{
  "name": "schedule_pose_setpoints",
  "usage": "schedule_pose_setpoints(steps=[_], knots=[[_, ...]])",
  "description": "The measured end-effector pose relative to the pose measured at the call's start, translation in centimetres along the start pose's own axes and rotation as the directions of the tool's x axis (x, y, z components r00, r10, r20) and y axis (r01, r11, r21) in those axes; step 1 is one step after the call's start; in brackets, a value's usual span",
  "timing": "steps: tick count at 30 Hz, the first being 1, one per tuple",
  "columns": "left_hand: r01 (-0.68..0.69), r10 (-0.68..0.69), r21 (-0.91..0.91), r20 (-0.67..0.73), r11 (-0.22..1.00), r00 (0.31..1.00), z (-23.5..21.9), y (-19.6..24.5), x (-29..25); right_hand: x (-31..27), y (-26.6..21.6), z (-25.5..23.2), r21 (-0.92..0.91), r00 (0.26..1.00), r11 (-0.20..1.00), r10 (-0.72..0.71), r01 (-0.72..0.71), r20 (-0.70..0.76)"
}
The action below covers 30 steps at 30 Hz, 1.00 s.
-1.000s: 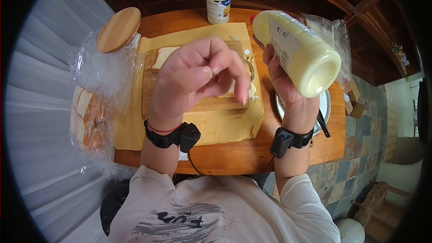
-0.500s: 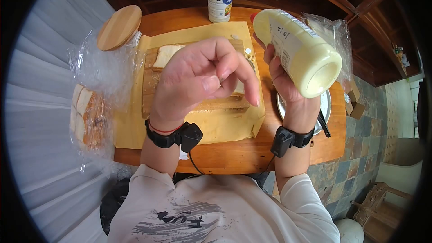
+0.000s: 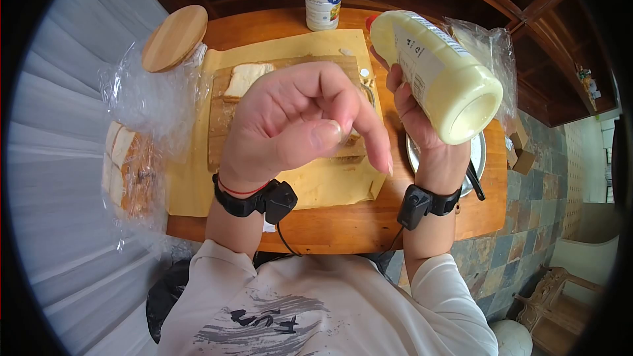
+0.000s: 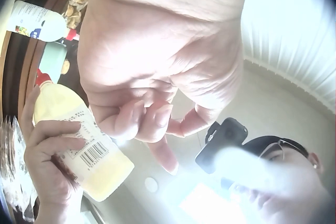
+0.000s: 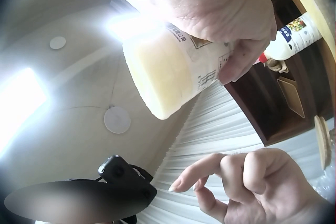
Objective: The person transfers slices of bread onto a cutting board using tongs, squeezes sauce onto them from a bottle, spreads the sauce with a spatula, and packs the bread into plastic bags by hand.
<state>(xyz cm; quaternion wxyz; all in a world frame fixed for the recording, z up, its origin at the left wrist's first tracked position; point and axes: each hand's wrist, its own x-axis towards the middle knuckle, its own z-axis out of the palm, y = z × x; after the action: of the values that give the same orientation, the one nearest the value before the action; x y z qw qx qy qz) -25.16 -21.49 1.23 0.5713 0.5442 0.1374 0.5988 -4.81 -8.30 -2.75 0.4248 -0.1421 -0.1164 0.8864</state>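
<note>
My right hand [image 3: 415, 115] grips a plastic bottle [image 3: 438, 79] filled with something pale yellow. The bottle is tilted, its red cap pointing away and its base toward me. In the left wrist view the label with a barcode [image 4: 94, 154] faces out between the fingers. My left hand [image 3: 293, 118] is raised over the cutting board [image 3: 217, 132], holding nothing, with loosely bent fingers and the index finger [image 5: 197, 174] stretched furthest. Behind it a bread slice [image 3: 247, 79] lies on the board, partly hidden by the hand.
A second red-capped bottle [image 3: 323, 3] stands at the back of the table. On the left are bagged bread [image 3: 128, 171], clear plastic wrap [image 3: 151, 102] and a round wooden lid [image 3: 175, 38]. A metal pan [image 3: 412, 155] with a black handle [image 3: 475, 181] sits under my right forearm.
My left hand has shifted slightly to the right, its index finger now pointing lower and nearer the right hand. The right hand keeps the bottle almost still.
</note>
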Motion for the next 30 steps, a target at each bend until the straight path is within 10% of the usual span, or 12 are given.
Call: schedule_pose_setpoints(steps=[30], knots=[[-0.006, 0.005, -0.132, -0.008, 0.991, 1.000, -0.3, -0.5, 0.1, 0.8, 0.2, -1.2, -0.106, 0.990, 0.994, -0.005, 0.020, 0.141]])
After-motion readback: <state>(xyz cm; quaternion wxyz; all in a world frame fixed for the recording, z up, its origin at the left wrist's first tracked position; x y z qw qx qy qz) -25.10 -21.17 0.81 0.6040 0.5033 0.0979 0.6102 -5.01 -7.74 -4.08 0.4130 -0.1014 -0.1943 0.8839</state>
